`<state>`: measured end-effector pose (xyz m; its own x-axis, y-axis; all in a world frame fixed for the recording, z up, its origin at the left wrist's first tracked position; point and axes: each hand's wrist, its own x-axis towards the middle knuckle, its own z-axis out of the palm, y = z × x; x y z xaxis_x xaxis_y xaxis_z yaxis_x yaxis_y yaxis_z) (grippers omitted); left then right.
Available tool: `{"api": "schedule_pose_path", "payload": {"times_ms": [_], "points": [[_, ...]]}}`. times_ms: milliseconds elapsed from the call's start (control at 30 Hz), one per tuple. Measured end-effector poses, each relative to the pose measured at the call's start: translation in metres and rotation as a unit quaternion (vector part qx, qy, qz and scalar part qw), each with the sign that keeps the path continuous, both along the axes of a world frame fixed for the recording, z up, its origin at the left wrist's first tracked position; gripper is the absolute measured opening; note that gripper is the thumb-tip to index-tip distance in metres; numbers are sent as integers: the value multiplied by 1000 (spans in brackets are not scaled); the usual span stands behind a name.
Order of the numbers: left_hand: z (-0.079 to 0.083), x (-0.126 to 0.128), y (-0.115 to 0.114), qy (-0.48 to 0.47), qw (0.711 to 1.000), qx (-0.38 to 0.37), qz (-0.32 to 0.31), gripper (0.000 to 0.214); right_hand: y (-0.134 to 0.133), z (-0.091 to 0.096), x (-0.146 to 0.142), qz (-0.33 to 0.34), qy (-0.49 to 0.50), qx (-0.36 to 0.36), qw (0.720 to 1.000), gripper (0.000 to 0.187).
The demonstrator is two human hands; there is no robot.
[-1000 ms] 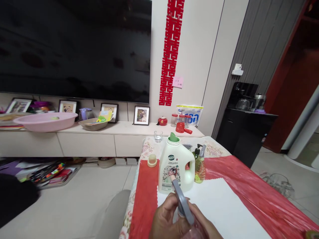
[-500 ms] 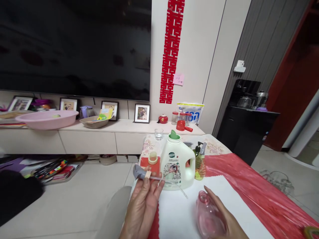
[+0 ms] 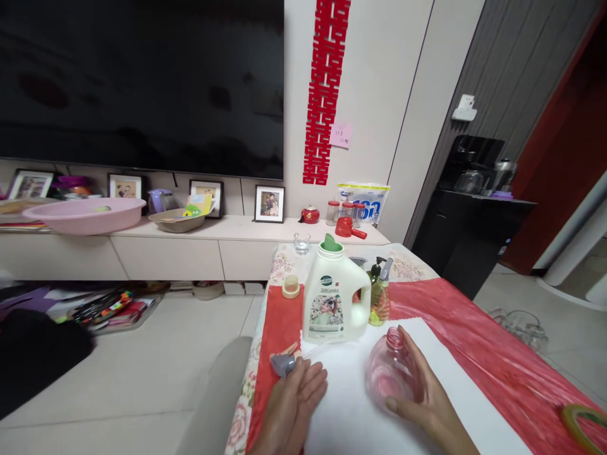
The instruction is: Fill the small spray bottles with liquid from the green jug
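My left hand is palm up at the near left edge of the white sheet, its fingers stretched out. Just beyond its thumb is a grey spray head with a thin clear tube, low over the red cloth; whether the thumb still touches it is hard to see. My right hand is wrapped round a pink see-through bottle, uncapped and slightly tilted above the white sheet. Behind the hands stands a large pale-green detergent jug with a green spout. A yellowish cap sits to its left.
A yellow-green spray bottle and a dark pump bottle stand right of the jug. A glass cup is behind it. White paper covers part of the red cloth. A tape roll lies at right.
My left hand has lowered with the spray head toward the cloth, and its fingers have straightened. My right hand has raised the pink bottle slightly. The view has tilted down a little.
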<state>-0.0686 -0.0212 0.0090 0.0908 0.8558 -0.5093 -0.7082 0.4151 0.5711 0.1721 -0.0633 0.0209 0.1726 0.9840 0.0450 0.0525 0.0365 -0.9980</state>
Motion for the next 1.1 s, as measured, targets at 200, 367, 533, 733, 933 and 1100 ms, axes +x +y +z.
{"api": "schedule_pose_path", "payload": {"times_ms": [200,367,533,733,933,1100], "points": [[10,3,-16,-44,993,-56,-94,29,-2,6,-6,-1,2,1,1000,122],[16,15,-35,-41,960,-12,-275,25,-2,5,-6,9,7,9,1000,120],[28,28,-34,252,922,260,-136,54,-3,2,-8,28,29,2,999,118],[35,52,-11,299,851,376,-212,89,2,-8,-8,106,35,-14,994,95],[13,68,-5,277,859,378,-205,85,5,-10,8,100,-9,-17,995,72],[6,68,-5,359,837,372,-181,81,30,18,14,-55,-30,6,998,70]]}}
